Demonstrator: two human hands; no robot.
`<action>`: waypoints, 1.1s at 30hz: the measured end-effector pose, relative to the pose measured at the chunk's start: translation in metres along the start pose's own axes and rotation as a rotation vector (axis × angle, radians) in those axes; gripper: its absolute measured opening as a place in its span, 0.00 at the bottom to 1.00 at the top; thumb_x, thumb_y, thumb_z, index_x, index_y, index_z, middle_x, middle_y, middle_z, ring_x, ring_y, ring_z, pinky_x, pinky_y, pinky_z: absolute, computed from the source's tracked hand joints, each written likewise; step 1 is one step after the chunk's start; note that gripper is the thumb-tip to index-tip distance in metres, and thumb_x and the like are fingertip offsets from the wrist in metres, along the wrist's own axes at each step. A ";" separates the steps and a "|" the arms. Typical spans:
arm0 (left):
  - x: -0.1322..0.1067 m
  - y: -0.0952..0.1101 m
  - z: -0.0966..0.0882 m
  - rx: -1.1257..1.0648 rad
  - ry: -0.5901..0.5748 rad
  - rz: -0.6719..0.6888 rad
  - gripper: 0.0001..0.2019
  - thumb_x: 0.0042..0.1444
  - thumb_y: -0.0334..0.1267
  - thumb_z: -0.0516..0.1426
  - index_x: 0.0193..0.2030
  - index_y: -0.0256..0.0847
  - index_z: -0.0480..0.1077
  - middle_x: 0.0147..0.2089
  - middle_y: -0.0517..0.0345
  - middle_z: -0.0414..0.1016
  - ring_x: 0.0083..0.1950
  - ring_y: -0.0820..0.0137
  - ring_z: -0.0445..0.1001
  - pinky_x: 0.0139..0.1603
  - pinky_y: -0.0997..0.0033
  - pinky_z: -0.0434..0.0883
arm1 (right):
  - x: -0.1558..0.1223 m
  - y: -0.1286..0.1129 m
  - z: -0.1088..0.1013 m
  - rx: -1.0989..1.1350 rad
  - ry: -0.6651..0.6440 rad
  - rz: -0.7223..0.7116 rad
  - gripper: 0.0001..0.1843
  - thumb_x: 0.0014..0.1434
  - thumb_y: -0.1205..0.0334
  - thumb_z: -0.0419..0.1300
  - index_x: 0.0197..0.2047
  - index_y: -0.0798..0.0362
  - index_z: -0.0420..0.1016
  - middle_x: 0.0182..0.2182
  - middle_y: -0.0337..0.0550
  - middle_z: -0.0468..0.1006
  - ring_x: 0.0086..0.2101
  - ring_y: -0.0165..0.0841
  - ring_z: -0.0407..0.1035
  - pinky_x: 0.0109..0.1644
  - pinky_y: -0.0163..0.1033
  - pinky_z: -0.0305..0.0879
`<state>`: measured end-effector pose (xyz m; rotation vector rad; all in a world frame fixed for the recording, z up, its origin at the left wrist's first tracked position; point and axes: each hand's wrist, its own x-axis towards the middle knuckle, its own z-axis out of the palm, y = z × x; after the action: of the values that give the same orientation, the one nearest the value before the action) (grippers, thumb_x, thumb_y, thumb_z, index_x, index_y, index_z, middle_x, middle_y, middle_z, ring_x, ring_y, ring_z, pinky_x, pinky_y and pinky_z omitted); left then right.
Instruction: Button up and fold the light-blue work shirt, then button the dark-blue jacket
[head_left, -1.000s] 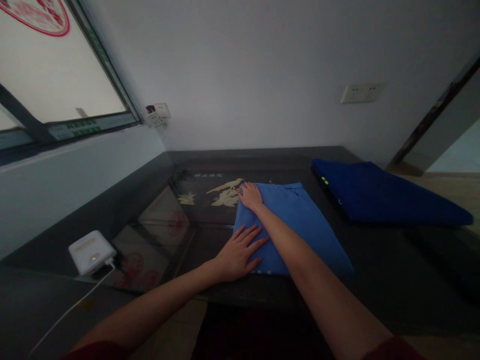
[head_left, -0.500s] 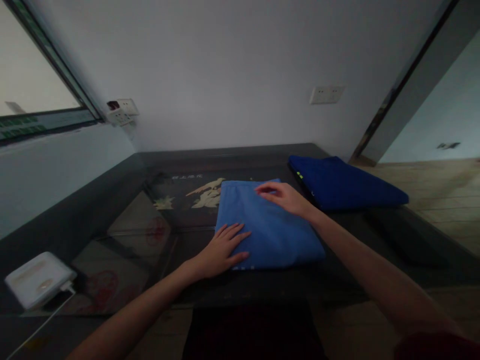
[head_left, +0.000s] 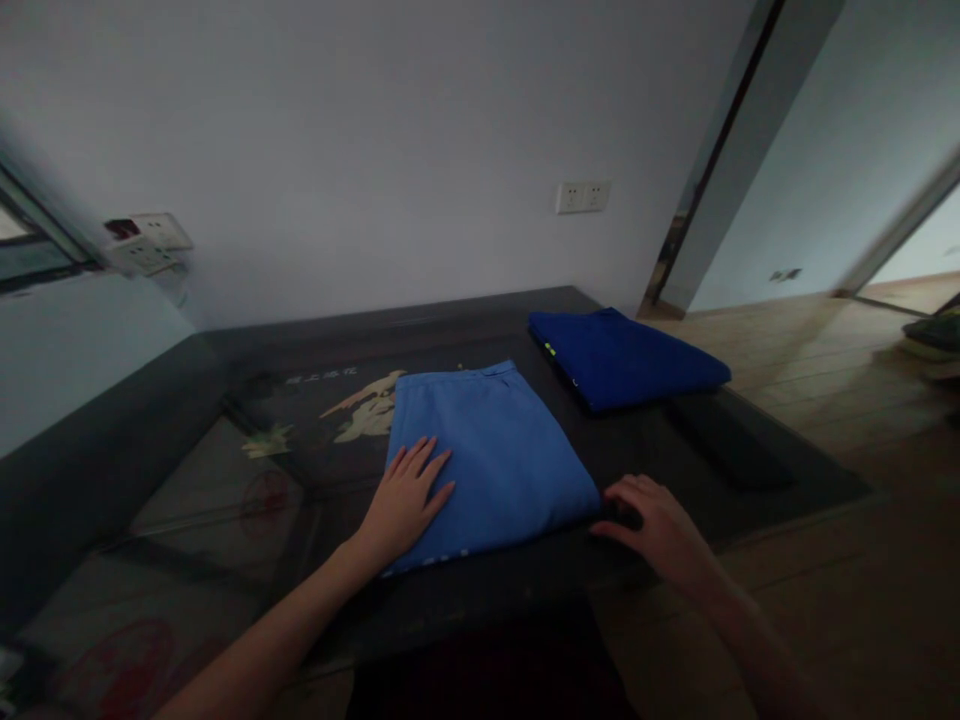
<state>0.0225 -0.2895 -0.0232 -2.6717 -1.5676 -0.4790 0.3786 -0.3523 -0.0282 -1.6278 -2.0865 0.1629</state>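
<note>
A folded light-blue garment [head_left: 495,450] lies flat on a dark glass-topped table [head_left: 300,500]. My left hand [head_left: 405,497] rests open on its near left corner, fingers spread and pressing down. My right hand [head_left: 656,528] sits on the table just off the garment's near right corner, fingers curled downward at the cloth's edge; nothing shows in it. A second folded garment, dark blue [head_left: 622,355], lies at the table's far right corner, apart from both hands.
A bird picture [head_left: 367,400] shows under the glass left of the light-blue garment. Wall sockets [head_left: 583,196] and a plug block [head_left: 142,243] are on the walls. Wooden floor [head_left: 825,400] and a doorway lie to the right.
My right hand drew back from the garment's far edge to the table by its near right corner. The view swung right, and the white charger left the picture. My left hand stayed put.
</note>
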 end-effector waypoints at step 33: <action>0.001 0.014 -0.019 0.070 0.034 0.086 0.19 0.64 0.45 0.47 0.59 0.44 0.65 0.61 0.52 0.67 0.64 0.60 0.62 0.66 0.50 0.55 | 0.036 -0.050 -0.034 0.144 0.228 -0.127 0.15 0.65 0.52 0.50 0.46 0.51 0.71 0.45 0.49 0.74 0.48 0.39 0.67 0.54 0.47 0.63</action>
<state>0.0297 -0.2986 -0.0028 -2.6512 -1.4258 -0.4556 0.3430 -0.3391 0.0311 -1.3582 -1.9487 0.0787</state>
